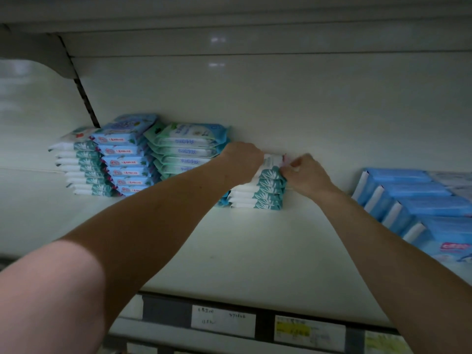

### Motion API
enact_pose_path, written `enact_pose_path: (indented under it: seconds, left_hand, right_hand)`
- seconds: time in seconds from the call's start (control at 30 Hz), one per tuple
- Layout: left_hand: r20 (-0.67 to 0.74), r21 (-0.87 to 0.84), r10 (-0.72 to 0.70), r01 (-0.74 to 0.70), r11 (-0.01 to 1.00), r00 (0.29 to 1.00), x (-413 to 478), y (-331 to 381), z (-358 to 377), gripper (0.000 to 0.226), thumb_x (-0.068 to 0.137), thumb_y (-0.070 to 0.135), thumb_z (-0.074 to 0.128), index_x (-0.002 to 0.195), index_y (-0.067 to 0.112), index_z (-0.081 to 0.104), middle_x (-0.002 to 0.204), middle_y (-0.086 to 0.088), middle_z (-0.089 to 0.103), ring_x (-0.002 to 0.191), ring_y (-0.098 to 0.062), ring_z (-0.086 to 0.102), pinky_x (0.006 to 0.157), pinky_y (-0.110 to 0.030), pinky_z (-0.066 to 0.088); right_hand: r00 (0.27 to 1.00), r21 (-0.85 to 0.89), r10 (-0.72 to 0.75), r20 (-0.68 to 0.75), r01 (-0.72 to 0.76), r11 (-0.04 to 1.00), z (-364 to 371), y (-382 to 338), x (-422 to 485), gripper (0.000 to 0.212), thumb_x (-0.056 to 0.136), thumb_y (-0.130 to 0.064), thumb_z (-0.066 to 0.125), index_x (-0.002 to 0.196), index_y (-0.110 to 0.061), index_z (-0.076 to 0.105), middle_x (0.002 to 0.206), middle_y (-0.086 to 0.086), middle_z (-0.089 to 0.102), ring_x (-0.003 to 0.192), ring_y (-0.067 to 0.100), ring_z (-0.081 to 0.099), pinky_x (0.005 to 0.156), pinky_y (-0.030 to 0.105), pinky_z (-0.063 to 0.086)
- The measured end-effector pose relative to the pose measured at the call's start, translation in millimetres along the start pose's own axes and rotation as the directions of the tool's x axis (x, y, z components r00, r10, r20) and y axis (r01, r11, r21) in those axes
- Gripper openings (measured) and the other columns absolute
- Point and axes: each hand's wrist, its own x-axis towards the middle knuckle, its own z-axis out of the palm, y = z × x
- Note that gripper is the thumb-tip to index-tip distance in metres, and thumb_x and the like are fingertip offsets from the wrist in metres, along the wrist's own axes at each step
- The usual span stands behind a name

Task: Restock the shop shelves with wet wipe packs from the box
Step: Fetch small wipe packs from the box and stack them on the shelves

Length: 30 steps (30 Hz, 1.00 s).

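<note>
Nearest me, the shelf's front strip [168, 311] carries price labels: a white one [223, 320] w/ handwriting and a yellow-marked one [309, 333] to its right, text too blurred to read. Above that is the pale shelf board [255, 251], w/ both my bare forearms reaching across it. On the right side of the board, a row of blue packs [413, 200] w/ white ends leans back one on another, running from near the front edge towards the rear. Further in, approx mid-shelf, my left hand [242, 159] has its back to me, fingers curled over the left end of the top pack [272, 162]; fingertips are hidden, so I can't tell how far they wrap. My right hand [306, 175] pinches that pack's right end btwn thumb and fingers, a bit blurred. The top pack sits on a short stack [258, 196] of white-and-teal wipe packs lying flat on the board, btwn my two hands. Left of it, towards the back: a green-and-blue pile [189, 149], touching a blue pile [125, 164], then a white-and-teal pile [79, 167] at the far left, all taller than the short stack. Behind everything is the plain back panel [306, 103], w/ a slotted upright [85, 98] at its left, and the underside of the next shelf [229, 19] overhead.
</note>
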Motion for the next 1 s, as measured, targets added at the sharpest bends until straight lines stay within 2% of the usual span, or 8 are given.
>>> enact_pose_path:
  seconds: [0.07, 0.13, 0.23, 0.4, 0.5, 0.6, 0.83, 1.0]
  left_hand:
    - [-0.021, 0.024, -0.029, 0.03, 0.999, 0.999, 1.1, 5.5, -0.1, 0.037, 0.094, 0.017, 0.058, 0.13, 0.012, 0.052, 0.122, -0.009, 0.053, 0.11, -0.026, 0.057, 0.084, -0.034, 0.047]
    - [-0.028, 0.04, -0.052, 0.053, 0.998, 0.998, 1.1, 9.4, -0.4, 0.038, 0.096, 0.017, 0.056, 0.133, 0.013, 0.05, 0.125, -0.01, 0.05, 0.114, -0.027, 0.056, 0.087, -0.035, 0.047]
    - [-0.026, 0.034, -0.089, 0.09, 0.995, 0.996, 0.8, 9.7, 1.9, 0.037, 0.096, 0.017, 0.055, 0.133, 0.015, 0.051, 0.126, -0.01, 0.047, 0.114, -0.027, 0.055, 0.083, -0.034, 0.047]
    - [-0.063, 0.078, -0.099, 0.104, 0.992, 0.993, -2.2, 7.4, 7.0, 0.036, 0.096, 0.023, 0.058, 0.13, 0.019, 0.052, 0.118, -0.005, 0.053, 0.108, -0.023, 0.058, 0.07, -0.031, 0.039]
    - [-0.07, 0.146, -0.116, 0.125, 0.981, 0.991, -6.3, 10.3, 10.2, 0.035, 0.098, 0.028, 0.054, 0.132, 0.022, 0.051, 0.095, 0.003, 0.058, 0.088, -0.017, 0.057, 0.06, -0.026, 0.035]
    - [-0.061, 0.15, -0.138, 0.145, 0.978, 0.989, -8.5, 11.5, 12.9, 0.035, 0.099, 0.028, 0.052, 0.133, 0.026, 0.051, 0.072, 0.007, 0.048, 0.071, -0.014, 0.05, 0.049, -0.025, 0.025]
    - [-0.042, 0.098, -0.194, 0.197, 0.975, 0.98, -15.7, 13.6, 3.5, 0.025, 0.098, 0.016, 0.052, 0.123, 0.017, 0.055, 0.097, 0.002, 0.06, 0.095, -0.017, 0.059, 0.071, -0.026, 0.037]
    - [-0.054, 0.099, -0.238, 0.242, 0.965, 0.97, -26.9, 15.4, 6.9, 0.019, 0.097, 0.007, 0.048, 0.112, 0.014, 0.058, 0.104, -0.001, 0.063, 0.099, -0.018, 0.061, 0.072, -0.027, 0.038]
  right_hand:
    - [0.955, -0.17, -0.271, -0.122, 0.249, 0.954, -1.1, -6.2, 1.0, 0.026, 0.088, -0.022, 0.063, 0.109, -0.009, 0.058, 0.116, 0.013, 0.052, 0.107, 0.029, 0.05, 0.086, 0.037, 0.045]
    - [0.902, -0.225, -0.431, 0.019, 0.424, 0.877, 1.5, -9.4, 1.1, 0.022, 0.083, -0.017, 0.068, 0.103, -0.01, 0.062, 0.118, 0.013, 0.052, 0.109, 0.03, 0.05, 0.086, 0.035, 0.045]
    - [0.859, -0.314, -0.492, 0.141, 0.51, 0.801, 11.5, -4.0, -0.5, 0.013, 0.085, -0.008, 0.063, 0.098, -0.007, 0.063, 0.121, 0.012, 0.051, 0.108, 0.031, 0.051, 0.085, 0.034, 0.046]
    - [0.836, -0.464, -0.511, 0.2, 0.54, 0.702, 6.7, -9.4, -7.0, 0.024, 0.086, -0.01, 0.061, 0.109, -0.005, 0.057, 0.124, 0.011, 0.045, 0.113, 0.029, 0.046, 0.08, 0.034, 0.043]
    - [0.844, -0.596, -0.492, 0.211, 0.51, 0.619, 12.2, -8.6, -12.7, 0.038, 0.086, -0.005, 0.057, 0.123, -0.004, 0.048, 0.13, 0.012, 0.04, 0.119, 0.029, 0.041, 0.076, 0.038, 0.045]
    - [0.856, -0.637, -0.487, 0.174, 0.475, 0.607, 19.4, -10.4, -15.7, 0.041, 0.088, 0.002, 0.051, 0.128, 0.0, 0.045, 0.133, 0.018, 0.04, 0.121, 0.033, 0.04, 0.078, 0.04, 0.047]
    - [0.828, -0.683, -0.536, 0.162, 0.486, 0.545, 13.3, -30.6, -16.7, 0.043, 0.089, -0.01, 0.056, 0.131, -0.009, 0.046, 0.129, 0.011, 0.045, 0.119, 0.03, 0.044, 0.092, 0.041, 0.038]
    - [0.835, -0.636, -0.515, 0.195, 0.507, 0.582, 19.9, -31.9, -19.9, 0.044, 0.094, -0.003, 0.046, 0.137, -0.006, 0.04, 0.135, 0.013, 0.042, 0.123, 0.032, 0.041, 0.101, 0.045, 0.035]
